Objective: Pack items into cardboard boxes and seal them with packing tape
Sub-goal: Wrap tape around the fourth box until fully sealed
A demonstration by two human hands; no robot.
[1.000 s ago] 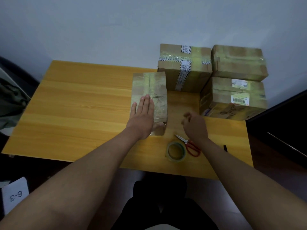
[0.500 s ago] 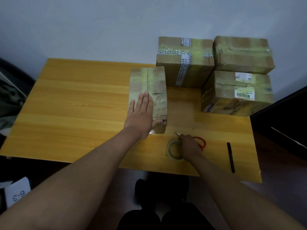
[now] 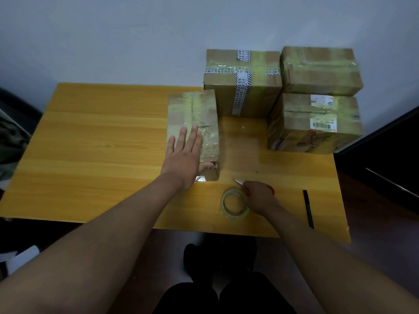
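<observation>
Two hands work low in the frame. Nearest, at lower centre, the right hand (image 3: pixel 258 196) curls down over the scissors (image 3: pixel 239 181), whose steel tip and a sliver of red handle peek out on either side of it; whether the fingers have actually closed round the handles I cannot tell. Touching that hand on its left lies the roll of packing tape (image 3: pixel 233 205), flat on the table (image 3: pixel 102 141), with a black pen (image 3: pixel 308 208) off to the right. Just beyond, the left hand (image 3: pixel 183 159) lies spread and flat on the narrow box (image 3: pixel 192 123), fingers straight, thumb hooked over its near end, probably to pin the box and the shiny tape on it while the cutter is fetched. Farther back, upper right, three taped boxes (image 3: pixel 317 105) sit bunched against the wall, one stacked on another, likely finished and kept clear of the working space.
</observation>
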